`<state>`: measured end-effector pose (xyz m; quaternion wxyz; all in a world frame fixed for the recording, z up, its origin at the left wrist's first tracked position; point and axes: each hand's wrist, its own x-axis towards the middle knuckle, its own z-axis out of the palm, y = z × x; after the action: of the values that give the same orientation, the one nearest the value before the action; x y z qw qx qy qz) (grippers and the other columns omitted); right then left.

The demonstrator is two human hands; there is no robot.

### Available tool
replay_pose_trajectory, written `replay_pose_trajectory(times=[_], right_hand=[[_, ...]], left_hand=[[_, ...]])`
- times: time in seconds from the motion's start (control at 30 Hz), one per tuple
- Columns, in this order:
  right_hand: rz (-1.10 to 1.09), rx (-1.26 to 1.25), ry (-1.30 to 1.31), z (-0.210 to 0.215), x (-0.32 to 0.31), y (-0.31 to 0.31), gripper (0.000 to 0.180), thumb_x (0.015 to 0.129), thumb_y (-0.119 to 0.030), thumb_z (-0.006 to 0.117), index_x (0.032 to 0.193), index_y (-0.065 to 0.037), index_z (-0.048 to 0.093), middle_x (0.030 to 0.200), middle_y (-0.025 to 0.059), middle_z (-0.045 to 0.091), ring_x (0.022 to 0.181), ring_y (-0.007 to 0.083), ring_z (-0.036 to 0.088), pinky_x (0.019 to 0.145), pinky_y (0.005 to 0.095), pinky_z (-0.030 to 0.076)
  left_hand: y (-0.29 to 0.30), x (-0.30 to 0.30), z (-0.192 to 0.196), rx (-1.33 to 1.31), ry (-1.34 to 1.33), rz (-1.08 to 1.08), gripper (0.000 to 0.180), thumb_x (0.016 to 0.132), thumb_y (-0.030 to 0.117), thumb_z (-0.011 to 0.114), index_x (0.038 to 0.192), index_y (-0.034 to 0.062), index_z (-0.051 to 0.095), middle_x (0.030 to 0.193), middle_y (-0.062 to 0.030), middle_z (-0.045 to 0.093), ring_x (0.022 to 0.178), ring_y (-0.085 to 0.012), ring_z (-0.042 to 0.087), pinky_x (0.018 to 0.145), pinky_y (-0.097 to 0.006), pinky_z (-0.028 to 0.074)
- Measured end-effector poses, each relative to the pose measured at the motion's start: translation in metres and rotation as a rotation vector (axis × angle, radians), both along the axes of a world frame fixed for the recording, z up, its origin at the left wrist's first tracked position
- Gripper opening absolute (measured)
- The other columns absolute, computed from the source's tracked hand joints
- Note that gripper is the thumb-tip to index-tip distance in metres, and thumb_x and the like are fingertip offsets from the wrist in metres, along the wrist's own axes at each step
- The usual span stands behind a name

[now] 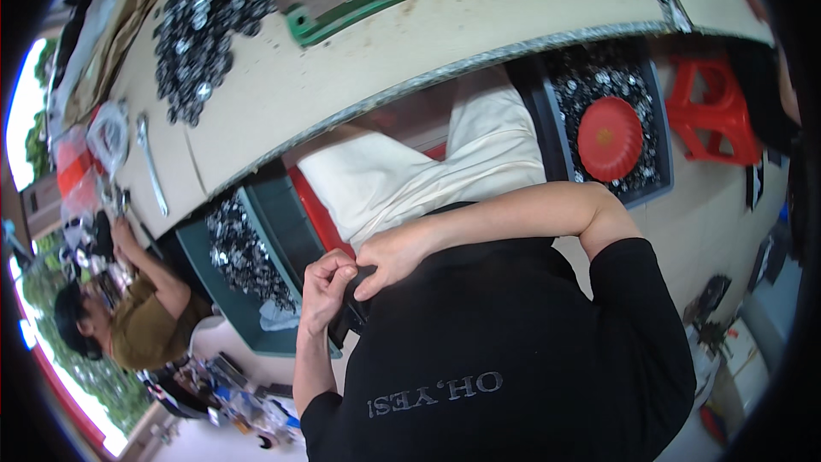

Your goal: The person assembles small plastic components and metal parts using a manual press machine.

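curled left hand (327, 281) and right hand (392, 258) meet toward seven o'clock, by the black shirt (513, 325); cannot tell whether they pinch anything.

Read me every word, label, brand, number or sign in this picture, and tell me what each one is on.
Black shirt: one line of grey lettering, upside down in this view; clear enough to read, but I don't copy out printed words.
Red dish: a gold mark, too small and blurred to read.
I can make out no other text.
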<state>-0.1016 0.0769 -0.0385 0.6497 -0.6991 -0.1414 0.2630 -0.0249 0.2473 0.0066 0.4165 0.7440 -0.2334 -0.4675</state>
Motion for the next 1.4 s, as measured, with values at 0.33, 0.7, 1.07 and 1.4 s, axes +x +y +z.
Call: replay_pose_trajectory(times=[0.33,0.7,1.07,1.4], right_hand=[[-0.235,-0.552,-0.48,0.023,-0.01,-0.046,0.038,0.065,-0.001,0.058,0.102,-0.004,0.056,0.075,0.0101,0.059,0.066,0.0281,0.06,0.058,0.0359,0.047],[-0.692,-1.225,0.605,0.029,-0.244,-0.121,0.007,0.063,-0.013,0.066,0.069,-0.017,0.068,0.093,0.01,0.063,0.09,0.0259,0.059,0.073,0.0386,0.047],[-0.519,-0.672,-0.552,0.109,-0.035,-0.148,0.075,0.061,-0.036,0.074,0.123,-0.003,0.046,0.123,0.0168,0.048,0.117,0.0311,0.043,0.096,0.0395,0.033],[-0.154,-0.018,0.143,0.038,0.024,-0.026,0.077,0.059,-0.047,0.077,0.101,0.01,0.046,0.064,0.013,0.059,0.058,0.0256,0.056,0.052,0.0353,0.041]], left_hand=[[-0.019,-0.014,-0.02,-0.06,0.158,0.19,0.017,0.087,0.013,0.057,0.075,0.0013,0.056,0.069,0.005,0.049,0.066,-0.0032,0.042,0.06,-0.019,0.034],[-0.068,-0.012,-0.02,0.051,0.188,-0.31,0.01,0.082,0.004,0.059,0.075,-0.003,0.057,0.067,-0.0024,0.051,0.066,-0.0095,0.047,0.063,-0.022,0.037],[-0.061,0.024,-0.006,-0.09,0.127,0.101,0.013,0.083,0.005,0.055,0.071,0.0015,0.056,0.065,0.0063,0.047,0.061,-0.0009,0.038,0.054,-0.018,0.03],[-0.063,0.019,0.021,-0.277,-0.259,0.424,0.007,0.081,0.003,0.061,0.077,-0.0023,0.064,0.072,-0.0035,0.058,0.068,-0.0078,0.053,0.062,-0.021,0.042]])
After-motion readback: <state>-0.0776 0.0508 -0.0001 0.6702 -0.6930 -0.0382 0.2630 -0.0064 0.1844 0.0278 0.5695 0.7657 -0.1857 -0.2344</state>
